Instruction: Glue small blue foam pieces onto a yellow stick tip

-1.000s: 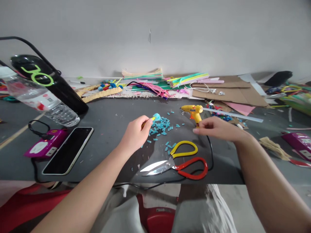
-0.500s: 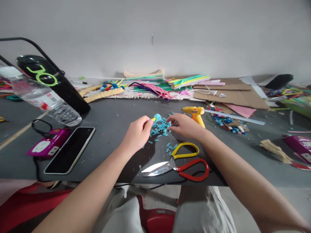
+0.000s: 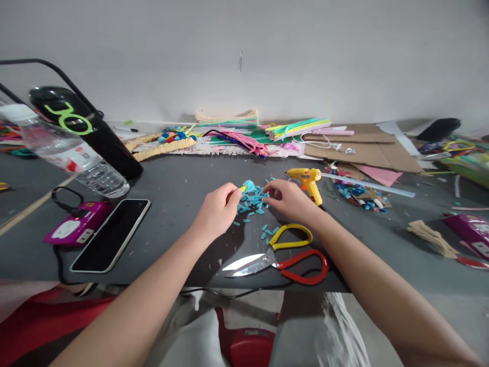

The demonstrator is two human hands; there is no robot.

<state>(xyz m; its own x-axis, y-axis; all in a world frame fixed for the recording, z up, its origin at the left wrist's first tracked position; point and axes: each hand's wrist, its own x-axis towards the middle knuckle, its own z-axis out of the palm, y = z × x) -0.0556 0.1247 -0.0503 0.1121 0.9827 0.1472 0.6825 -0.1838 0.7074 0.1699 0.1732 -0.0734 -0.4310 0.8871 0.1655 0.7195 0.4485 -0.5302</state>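
Pinched between my left thumb and fingers is a small yellow piece with a light-blue, bumpy head. My left hand is closed on its yellow end, just left of a pile of small cut blue pieces. At the pile's right edge, my right hand has its fingers curled and its fingertips drawn together on a blue piece, partly hidden. Scissors with one yellow and one red handle lie partly spread nearer me. Beside my right hand rests a yellow glue gun with a clear glue stick in it.
On the left are a phone, a purple power strip, a water bottle and a black bottle. Pipe cleaners and cardboard line the wall. Colourful scraps lie right of the glue gun.
Very little differs. My right fingertips have drawn slightly closer together at the pile's edge, while my left hand keeps hold of the yellow and blue piece. The view has shifted slightly.
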